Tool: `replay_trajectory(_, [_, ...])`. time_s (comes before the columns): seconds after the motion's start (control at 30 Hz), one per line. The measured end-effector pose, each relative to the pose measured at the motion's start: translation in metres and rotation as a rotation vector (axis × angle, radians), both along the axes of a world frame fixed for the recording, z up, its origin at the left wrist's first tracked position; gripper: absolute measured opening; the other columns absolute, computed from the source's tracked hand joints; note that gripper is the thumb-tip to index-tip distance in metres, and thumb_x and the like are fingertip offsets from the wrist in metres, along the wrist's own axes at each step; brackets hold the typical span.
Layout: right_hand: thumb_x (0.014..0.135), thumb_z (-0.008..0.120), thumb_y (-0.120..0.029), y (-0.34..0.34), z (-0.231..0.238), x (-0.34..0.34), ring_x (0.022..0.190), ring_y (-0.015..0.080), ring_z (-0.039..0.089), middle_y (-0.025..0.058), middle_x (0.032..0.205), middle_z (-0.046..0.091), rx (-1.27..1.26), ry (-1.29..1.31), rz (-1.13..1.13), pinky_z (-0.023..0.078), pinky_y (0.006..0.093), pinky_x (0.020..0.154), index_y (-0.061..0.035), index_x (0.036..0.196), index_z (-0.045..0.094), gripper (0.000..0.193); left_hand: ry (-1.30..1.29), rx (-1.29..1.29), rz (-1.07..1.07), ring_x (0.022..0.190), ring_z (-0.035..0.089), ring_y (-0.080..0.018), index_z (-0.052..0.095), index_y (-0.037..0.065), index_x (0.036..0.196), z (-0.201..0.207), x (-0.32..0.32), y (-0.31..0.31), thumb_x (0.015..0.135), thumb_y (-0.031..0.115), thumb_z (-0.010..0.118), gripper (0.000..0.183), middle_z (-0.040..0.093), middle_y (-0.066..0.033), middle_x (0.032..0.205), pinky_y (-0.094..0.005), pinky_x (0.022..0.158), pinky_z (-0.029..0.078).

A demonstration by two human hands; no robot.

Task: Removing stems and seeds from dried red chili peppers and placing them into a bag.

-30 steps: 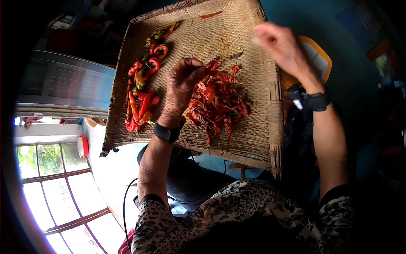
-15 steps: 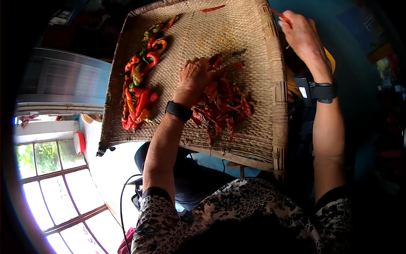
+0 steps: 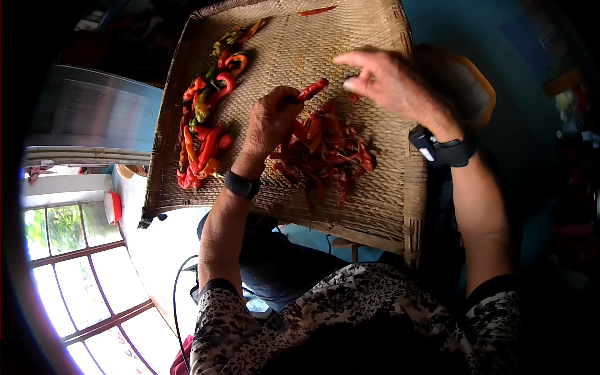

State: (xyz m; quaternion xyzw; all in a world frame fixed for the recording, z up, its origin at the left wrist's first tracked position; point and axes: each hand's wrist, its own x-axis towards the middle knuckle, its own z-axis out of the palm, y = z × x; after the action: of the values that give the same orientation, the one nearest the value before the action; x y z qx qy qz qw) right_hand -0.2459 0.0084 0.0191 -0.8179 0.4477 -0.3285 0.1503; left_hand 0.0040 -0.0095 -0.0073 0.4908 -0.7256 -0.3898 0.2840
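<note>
A red chili pepper (image 3: 312, 89) sticks out from the closed fingers of my left hand (image 3: 273, 122), above the woven tray (image 3: 275, 53). Facing its tip, my right hand (image 3: 397, 84) is slightly blurred, with thumb and forefinger spread apart and nothing seen between them. Below both hands lies a heap of dark red, wrinkled chilies (image 3: 328, 153). Along the tray's left side runs a row of glossier red, orange and green chilies (image 3: 203, 153). Pale seeds (image 3: 306, 65) are scattered over the weave.
A yellow-rimmed container (image 3: 487, 94) stands beyond the tray's right rim, partly behind my right hand. One red chili strip (image 3: 318, 11) lies near the far edge. To the left are a ribbed pale panel (image 3: 94, 112) and a barred window (image 3: 81, 269).
My right hand has come from past the right rim back over the tray, and the red piece it held is gone from it. My left hand has lifted a chili off the heap.
</note>
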Motion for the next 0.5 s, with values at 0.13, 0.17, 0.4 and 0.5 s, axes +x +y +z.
replay_trajectory(0.13, [0.086, 0.060, -0.011, 0.007, 0.004, 0.030, 0.064, 0.0186, 0.061, 0.0126, 0.071, 0.062, 0.080, -0.152, 0.160, 0.050, 0.0322, 0.061, -0.0036, 0.105, 0.061, 0.020, 0.149, 0.121, -0.065, 0.077, 0.057, -0.0071, 0.058, 0.002, 0.102, 0.014, -0.009, 0.016, 0.088, 0.005, 0.061, 0.015, 0.062, -0.0017, 0.085, -0.0221, 0.069, 0.049])
replay_trajectory(0.17, [0.086, 0.060, -0.011, 0.006, 0.006, 0.031, 0.064, 0.0186, 0.061, 0.0126, 0.071, 0.062, 0.085, -0.144, 0.170, 0.050, 0.0322, 0.061, -0.0036, 0.105, 0.061, 0.020, 0.158, 0.124, -0.055, 0.077, 0.057, -0.0071, 0.058, 0.002, 0.102, 0.014, -0.010, 0.018, 0.088, 0.005, 0.061, 0.015, 0.062, -0.0017, 0.085, -0.0221, 0.069, 0.049])
replay_trajectory(0.4, [0.088, 0.058, -0.008, -0.004, 0.005, 0.019, 0.052, 0.0104, 0.050, 0.0037, 0.060, 0.056, -0.068, -0.217, 0.013, 0.040, 0.0260, 0.047, -0.0042, 0.085, 0.061, 0.006, 0.399, 0.179, -0.008, 0.078, 0.057, -0.0071, 0.057, 0.002, 0.110, 0.013, 0.000, 0.022, 0.088, 0.003, 0.060, 0.023, 0.062, -0.0022, 0.085, -0.0230, 0.072, 0.049])
replay_trajectory(0.5, [0.089, 0.058, -0.010, -0.011, 0.009, -0.012, 0.052, 0.0093, 0.053, 0.0013, 0.062, 0.059, -0.250, -0.171, -0.146, 0.039, 0.0240, 0.044, -0.0076, 0.086, 0.061, 0.005, 0.414, 0.118, 0.040, 0.078, 0.057, -0.0070, 0.059, 0.000, 0.105, 0.010, 0.003, 0.019, 0.088, 0.003, 0.060, 0.018, 0.062, -0.0014, 0.085, -0.0237, 0.075, 0.049])
